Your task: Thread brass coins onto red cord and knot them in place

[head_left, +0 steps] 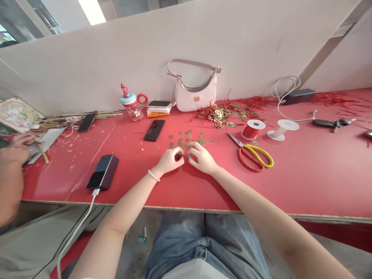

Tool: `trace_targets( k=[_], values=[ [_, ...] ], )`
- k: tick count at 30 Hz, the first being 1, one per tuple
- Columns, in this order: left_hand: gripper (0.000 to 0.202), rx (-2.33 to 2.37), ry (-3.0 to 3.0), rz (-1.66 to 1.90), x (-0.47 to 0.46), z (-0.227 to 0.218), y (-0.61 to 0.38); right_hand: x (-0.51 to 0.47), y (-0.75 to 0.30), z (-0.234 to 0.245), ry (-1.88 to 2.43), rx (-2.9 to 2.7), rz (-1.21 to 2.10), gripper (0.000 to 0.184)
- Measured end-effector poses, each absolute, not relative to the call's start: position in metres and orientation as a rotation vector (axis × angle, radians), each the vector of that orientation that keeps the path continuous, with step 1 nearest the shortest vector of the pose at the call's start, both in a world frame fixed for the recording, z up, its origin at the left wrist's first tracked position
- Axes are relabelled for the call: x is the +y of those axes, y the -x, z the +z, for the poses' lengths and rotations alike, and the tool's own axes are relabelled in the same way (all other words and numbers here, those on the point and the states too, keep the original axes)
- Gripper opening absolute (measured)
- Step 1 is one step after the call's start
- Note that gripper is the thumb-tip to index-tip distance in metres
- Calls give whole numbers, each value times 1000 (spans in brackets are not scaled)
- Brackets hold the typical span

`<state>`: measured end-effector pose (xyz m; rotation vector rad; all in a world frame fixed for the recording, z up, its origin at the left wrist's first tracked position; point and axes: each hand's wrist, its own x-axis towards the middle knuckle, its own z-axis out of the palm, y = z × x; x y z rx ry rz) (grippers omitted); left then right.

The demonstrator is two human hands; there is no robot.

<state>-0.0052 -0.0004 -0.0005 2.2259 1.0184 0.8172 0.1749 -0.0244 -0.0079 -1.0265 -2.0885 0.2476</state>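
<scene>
We see our left hand [171, 160] and right hand [202, 158] close together over the red table [314, 166], fingers curled toward each other. A bit of red thread [186, 152] shows between the fingertips, too small to follow; the bent fingers hide the rest, so for either grip we cannot tell whether it is grasping anything. Loose coins [189, 136] lie at twelve o'clock from our hands, the nearest partly covered by our fingers. Between one and two o'clock, a heap of coins tangled with red cord [219, 113] partly hides the foot of a pale handbag [195, 97]; we cannot make out single knots there. Scissors [243, 145] lie at three o'clock, handles spread. At nine o'clock another person's hand [16, 150] is blurred, the arm cut off by the left edge.
</scene>
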Motion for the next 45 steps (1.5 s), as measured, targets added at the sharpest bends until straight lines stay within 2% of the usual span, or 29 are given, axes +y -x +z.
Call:
trace_targets(
  k=[16,28,35,45],
  values=[
    [6,1048,-2092,878,3,-4,4,-22,-176,-16,1099,-2085,147,7],
    [3,1032,-1758,1046,9,-3,6,-20,-189,-12,1133,-1894,312,10],
    [15,1088,-1611,1158,18,-8,10,-18,-206,-4,1181,-1875,430,11],
    [17,1116,-1726,1036,11,-6,7,-25,-194,-2,1196,-2045,681,21]
  ],
)
